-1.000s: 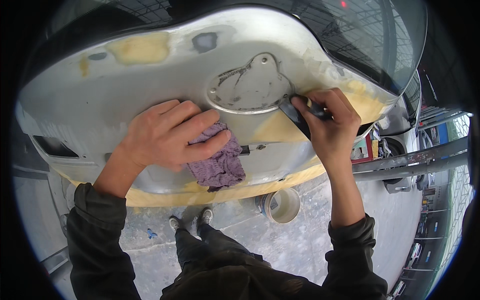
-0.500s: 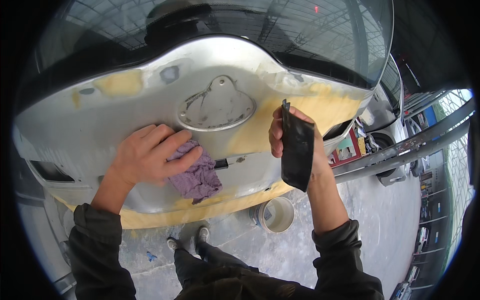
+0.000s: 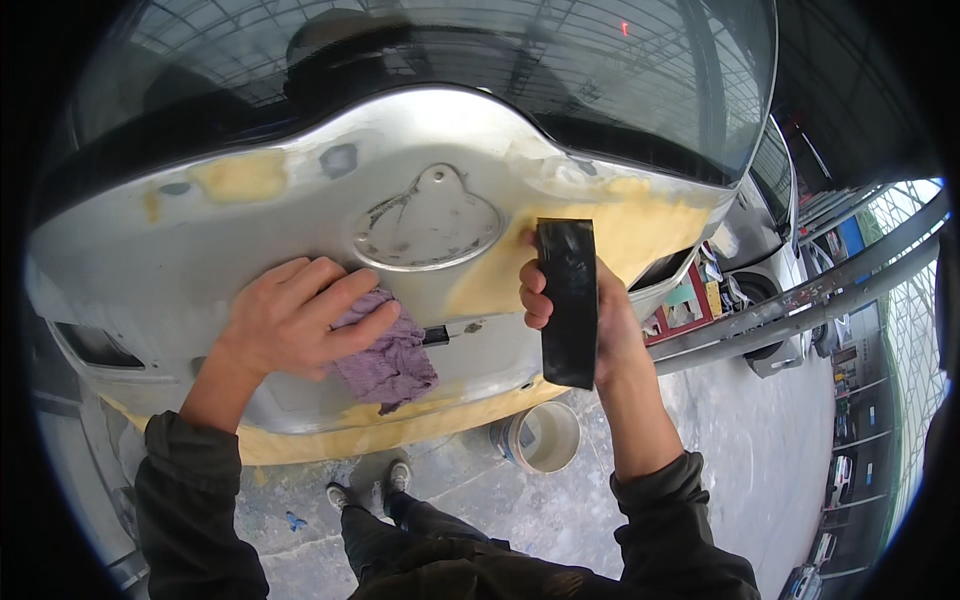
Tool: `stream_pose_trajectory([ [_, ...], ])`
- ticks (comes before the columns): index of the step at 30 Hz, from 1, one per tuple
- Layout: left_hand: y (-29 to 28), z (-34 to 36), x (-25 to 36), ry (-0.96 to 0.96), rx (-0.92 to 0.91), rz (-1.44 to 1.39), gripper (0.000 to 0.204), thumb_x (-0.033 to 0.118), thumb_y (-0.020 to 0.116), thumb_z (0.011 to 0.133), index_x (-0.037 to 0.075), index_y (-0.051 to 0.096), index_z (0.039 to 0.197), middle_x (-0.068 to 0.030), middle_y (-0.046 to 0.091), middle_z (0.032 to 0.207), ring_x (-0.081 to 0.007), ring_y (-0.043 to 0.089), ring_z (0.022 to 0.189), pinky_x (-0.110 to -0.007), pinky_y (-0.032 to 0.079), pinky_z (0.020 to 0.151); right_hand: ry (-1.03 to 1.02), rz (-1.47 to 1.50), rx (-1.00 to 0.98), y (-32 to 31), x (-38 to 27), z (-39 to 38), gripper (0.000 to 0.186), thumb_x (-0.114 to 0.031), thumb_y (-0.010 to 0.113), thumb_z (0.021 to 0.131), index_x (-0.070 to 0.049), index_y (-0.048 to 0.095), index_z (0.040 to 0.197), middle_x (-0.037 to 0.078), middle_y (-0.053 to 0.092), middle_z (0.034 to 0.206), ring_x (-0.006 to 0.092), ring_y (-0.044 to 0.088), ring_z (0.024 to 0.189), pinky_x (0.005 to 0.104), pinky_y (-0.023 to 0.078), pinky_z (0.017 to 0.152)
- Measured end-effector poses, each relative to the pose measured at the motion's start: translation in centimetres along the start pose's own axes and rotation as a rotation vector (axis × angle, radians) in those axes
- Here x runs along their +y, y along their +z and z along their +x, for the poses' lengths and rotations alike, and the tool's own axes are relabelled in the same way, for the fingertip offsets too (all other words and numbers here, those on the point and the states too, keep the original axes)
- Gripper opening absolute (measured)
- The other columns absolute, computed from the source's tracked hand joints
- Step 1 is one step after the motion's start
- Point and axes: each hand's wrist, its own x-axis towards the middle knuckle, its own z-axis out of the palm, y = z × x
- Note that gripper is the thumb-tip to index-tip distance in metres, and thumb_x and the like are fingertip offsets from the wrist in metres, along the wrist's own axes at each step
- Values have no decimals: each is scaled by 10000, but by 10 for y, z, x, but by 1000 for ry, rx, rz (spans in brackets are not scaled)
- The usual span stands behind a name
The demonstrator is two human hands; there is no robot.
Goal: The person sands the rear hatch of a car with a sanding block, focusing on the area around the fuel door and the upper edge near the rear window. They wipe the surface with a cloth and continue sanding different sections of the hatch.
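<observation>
L fingers (image 3: 348, 294) on rag (image 3: 390, 362), R fingers (image 3: 536, 304) rnd pad (image 3: 569, 305).

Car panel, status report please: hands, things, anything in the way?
Left hand holding purple cloth against car panel. Right hand gripping black pad. Bucket on floor below, not between hands and panel.

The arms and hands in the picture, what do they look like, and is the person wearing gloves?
No gloves: the left hand and right hand are bare. The left sleeve and right sleeve are dark and creased, with cuffs stopping partway along the forearms. No watch shows.
</observation>
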Motion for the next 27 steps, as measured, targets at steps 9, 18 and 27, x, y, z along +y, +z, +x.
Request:
stream_pose_trajectory([
  [9,0,3,-1,1,-3,-1,422,192,704,747,253,753,1162,-24,664,1145,-199,611,893,-312,560,775,-551,-623,106,4,-11,13,250,17,694,988,-1,688,1238,34,744,1134,102,657,1034,268,517,928],
  [18,6,0,-2,-8,79,-7,366,192,705,792,244,739,1152,-28,675,1103,-181,604,821,-281,536,686,-1032,-1343,219,46,-7,64,317,-62,867,870,-30,649,1098,29,669,948,123,600,820,276,503,742],
  [27,15,1,-2,-11,133,32,348,194,728,789,250,722,1132,-7,677,1079,-157,598,799,-268,516,656,-1431,-1600,286,50,-14,82,276,-55,925,777,-22,687,915,43,677,870,170,609,777,278,475,708],
])
